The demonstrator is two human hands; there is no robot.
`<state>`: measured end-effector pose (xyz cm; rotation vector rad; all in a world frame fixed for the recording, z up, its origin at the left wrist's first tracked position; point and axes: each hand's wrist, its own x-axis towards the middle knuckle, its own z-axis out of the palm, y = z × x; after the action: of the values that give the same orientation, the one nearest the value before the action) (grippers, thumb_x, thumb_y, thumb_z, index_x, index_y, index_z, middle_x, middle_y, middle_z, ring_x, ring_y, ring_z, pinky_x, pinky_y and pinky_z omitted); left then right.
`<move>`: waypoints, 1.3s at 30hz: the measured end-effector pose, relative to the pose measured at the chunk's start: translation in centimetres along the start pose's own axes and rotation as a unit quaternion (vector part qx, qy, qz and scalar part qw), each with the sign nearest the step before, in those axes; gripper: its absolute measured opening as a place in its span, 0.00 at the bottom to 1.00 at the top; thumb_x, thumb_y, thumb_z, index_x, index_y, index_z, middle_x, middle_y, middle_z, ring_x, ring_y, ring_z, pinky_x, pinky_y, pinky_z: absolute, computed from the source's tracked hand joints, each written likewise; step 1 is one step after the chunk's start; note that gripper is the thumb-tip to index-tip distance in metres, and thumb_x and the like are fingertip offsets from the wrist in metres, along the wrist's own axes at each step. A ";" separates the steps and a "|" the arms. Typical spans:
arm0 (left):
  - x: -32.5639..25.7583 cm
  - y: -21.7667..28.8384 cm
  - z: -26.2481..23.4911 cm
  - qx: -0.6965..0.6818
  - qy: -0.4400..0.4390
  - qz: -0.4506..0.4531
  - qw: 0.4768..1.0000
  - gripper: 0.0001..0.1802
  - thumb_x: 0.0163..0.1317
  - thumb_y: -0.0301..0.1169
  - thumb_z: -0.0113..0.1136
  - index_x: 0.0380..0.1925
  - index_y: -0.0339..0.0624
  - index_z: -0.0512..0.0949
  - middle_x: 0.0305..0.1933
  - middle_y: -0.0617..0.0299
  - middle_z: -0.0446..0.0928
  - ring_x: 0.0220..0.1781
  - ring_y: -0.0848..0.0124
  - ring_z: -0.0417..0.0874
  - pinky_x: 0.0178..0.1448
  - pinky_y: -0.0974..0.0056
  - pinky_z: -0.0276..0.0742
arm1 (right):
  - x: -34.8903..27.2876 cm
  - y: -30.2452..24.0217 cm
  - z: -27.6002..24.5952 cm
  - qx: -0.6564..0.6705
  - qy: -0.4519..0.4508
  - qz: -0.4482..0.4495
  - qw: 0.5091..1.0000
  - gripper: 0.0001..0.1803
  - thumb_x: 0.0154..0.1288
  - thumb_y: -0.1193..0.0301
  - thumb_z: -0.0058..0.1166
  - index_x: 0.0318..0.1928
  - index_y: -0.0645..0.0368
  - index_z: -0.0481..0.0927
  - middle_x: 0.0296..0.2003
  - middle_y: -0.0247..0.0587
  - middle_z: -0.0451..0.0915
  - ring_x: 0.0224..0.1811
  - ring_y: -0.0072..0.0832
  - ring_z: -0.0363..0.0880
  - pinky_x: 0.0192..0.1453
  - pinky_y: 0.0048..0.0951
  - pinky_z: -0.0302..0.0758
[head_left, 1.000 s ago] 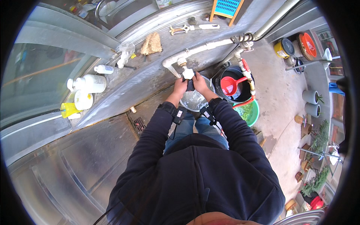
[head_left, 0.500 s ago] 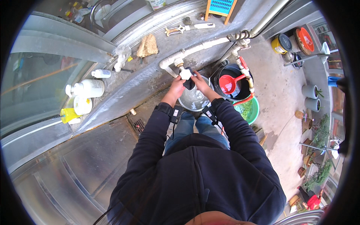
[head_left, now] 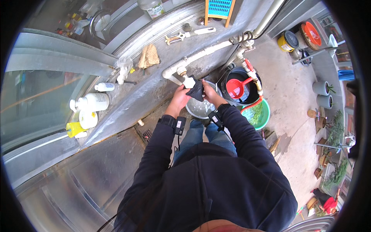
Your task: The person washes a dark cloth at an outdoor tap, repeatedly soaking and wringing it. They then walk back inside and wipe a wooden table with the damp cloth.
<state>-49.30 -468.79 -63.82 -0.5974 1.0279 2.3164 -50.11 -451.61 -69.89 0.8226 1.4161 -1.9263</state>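
A small piece of black cloth (head_left: 196,90) hangs spread between my two hands, just below the white tap (head_left: 189,82); what kind of garment or cloth it is I cannot make out. My left hand (head_left: 180,99) pinches its left side, close to the tap. With closed fingers, my right hand (head_left: 210,94) grips its right edge. Underneath stands a metal basin (head_left: 201,107) with water in it, partly hidden by the cloth and my hands.
On the right are a black bucket (head_left: 255,79) holding a red dipper (head_left: 235,89) and a green basin (head_left: 266,115) with greens. White pipes (head_left: 208,48) run along the wall. Bottles (head_left: 96,101), a loofah piece (head_left: 148,57) and a washboard (head_left: 220,8) line the ledge.
The cloth has been spread wider, showing more to the right of the tap. My right hand has shifted slightly down and right; the view has tilted a little.
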 end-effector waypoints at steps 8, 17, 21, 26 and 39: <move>-0.7 -0.4 0.1 0.246 0.004 -0.075 0.966 0.38 0.58 0.28 0.65 0.66 0.50 0.58 0.60 0.59 0.71 0.59 0.65 0.75 0.54 0.47 0.75 | -1.8 -1.9 2.2 0.133 -0.046 -0.124 0.982 0.13 0.71 0.68 0.52 0.52 0.59 0.71 0.44 0.37 0.77 0.46 0.26 0.77 0.50 0.29 0.74; 1.6 -2.3 -0.8 0.155 -0.021 -0.073 0.985 0.28 0.63 0.36 0.64 0.62 0.47 0.67 0.57 0.59 0.75 0.56 0.64 0.77 0.57 0.50 0.73 | 0.0 -0.1 1.3 -0.107 -0.007 -0.253 0.961 0.17 0.70 0.64 0.54 0.55 0.57 0.71 0.46 0.44 0.77 0.49 0.33 0.75 0.55 0.34 0.72; 3.4 -2.9 -1.2 0.218 -0.031 0.021 0.975 0.20 0.66 0.34 0.61 0.56 0.43 0.74 0.52 0.62 0.78 0.51 0.70 0.79 0.54 0.64 0.74 | 1.2 -0.3 -0.5 -0.381 0.083 -0.343 0.855 0.27 0.65 0.59 0.58 0.60 0.58 0.71 0.58 0.57 0.72 0.63 0.46 0.68 0.64 0.38 0.66; 2.9 -2.2 0.8 0.371 0.047 0.065 0.925 0.18 0.68 0.34 0.57 0.55 0.40 0.75 0.50 0.62 0.79 0.53 0.71 0.78 0.55 0.65 0.72 | 0.8 -0.7 0.4 -0.289 0.008 -0.340 0.895 0.31 0.66 0.52 0.54 0.61 0.61 0.70 0.58 0.62 0.72 0.62 0.50 0.70 0.64 0.40 0.68; 3.9 -2.4 -1.5 0.201 0.119 -0.052 0.971 0.18 0.65 0.39 0.59 0.52 0.45 0.77 0.45 0.60 0.81 0.44 0.72 0.83 0.38 0.61 0.79 | -3.2 -2.9 1.7 -0.414 0.121 -0.382 0.817 0.26 0.62 0.61 0.55 0.58 0.60 0.73 0.54 0.59 0.72 0.59 0.56 0.68 0.65 0.46 0.65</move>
<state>-50.51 -467.40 -68.30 -0.7508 1.4909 1.8982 -50.58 -452.21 -65.32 0.0385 2.7465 -1.3856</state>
